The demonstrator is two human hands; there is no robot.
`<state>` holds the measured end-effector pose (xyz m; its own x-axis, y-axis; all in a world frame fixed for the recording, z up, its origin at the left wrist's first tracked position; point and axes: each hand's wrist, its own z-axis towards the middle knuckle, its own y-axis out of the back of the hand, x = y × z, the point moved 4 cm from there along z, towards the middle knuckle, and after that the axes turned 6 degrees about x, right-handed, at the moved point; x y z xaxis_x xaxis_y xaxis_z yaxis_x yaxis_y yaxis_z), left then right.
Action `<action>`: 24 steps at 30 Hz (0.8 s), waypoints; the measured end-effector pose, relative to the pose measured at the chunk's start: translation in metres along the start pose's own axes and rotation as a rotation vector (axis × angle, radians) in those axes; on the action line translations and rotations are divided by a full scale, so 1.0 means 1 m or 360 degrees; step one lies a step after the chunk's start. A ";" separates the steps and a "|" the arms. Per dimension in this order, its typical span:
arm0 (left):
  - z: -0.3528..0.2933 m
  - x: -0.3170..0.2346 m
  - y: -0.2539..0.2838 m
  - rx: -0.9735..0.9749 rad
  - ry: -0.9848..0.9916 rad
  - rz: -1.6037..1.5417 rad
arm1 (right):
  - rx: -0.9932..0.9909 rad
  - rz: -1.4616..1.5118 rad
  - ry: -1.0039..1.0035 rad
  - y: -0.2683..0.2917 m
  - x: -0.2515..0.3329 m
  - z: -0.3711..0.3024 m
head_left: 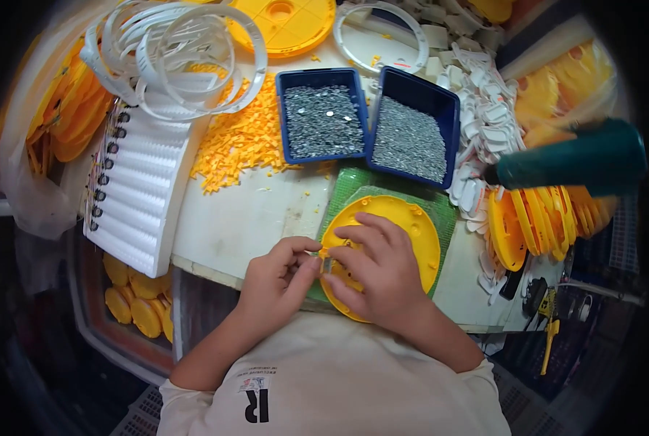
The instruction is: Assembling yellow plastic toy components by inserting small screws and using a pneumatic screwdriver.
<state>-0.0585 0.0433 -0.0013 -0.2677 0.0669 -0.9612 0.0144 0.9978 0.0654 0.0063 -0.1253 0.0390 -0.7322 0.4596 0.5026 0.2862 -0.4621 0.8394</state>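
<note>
The right hand lies fingers-down on the yellow disc at lower centre of the frame, pressing its left rim rather than closing round it. The left hand meets it at that rim, thumb and forefinger pinched on a small part too small to identify.

Handling, as judged: the disc looks like moulded plastic, light and stiff, smooth enough to slide under a push, so holding it flat by the rim seems soundest. The pinched part is tiny and easily dropped; only a fingertip pinch would control it.

Appearance: the disc is round, bright yellow, with a raised edge and small notches near its rim. It rests on a green mat on the white table, its near edge overhanging the table front.

Above it, two blue trays of small grey metal pieces stand side by side. To their left lies a heap of yellow plastic bits, then a white ridged panel with spiral binding. White rings are piled at upper left. More yellow discs stand on edge at right, below a dark green cylinder.
</note>
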 end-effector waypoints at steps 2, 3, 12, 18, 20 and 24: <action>0.002 0.001 0.001 0.0014 -0.0050 0.0195 | -0.0022 -0.0014 -0.0124 0.002 -0.003 0.000; 0.004 0.005 0.001 0.0004 -0.0044 0.0189 | -0.0011 -0.0009 -0.0118 0.000 -0.002 0.002; 0.019 0.006 -0.002 0.0156 -0.0083 0.0177 | 0.0075 -0.0076 -0.0142 -0.005 -0.005 0.005; 0.024 -0.009 -0.003 0.0154 -0.0170 0.0431 | -0.0006 0.0039 -0.0173 0.019 -0.021 -0.011; 0.023 -0.019 -0.003 -0.0001 -0.0829 0.0920 | -0.0136 -0.0101 -0.0273 0.026 -0.031 -0.029; 0.029 -0.024 -0.007 0.0255 -0.1106 0.1064 | 0.0046 -0.0126 -0.0267 0.019 -0.039 -0.047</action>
<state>-0.0242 0.0352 0.0135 0.4701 0.5550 -0.6863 0.1011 0.7386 0.6665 0.0113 -0.1873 0.0262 -0.6404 0.6150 0.4601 0.2511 -0.3985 0.8821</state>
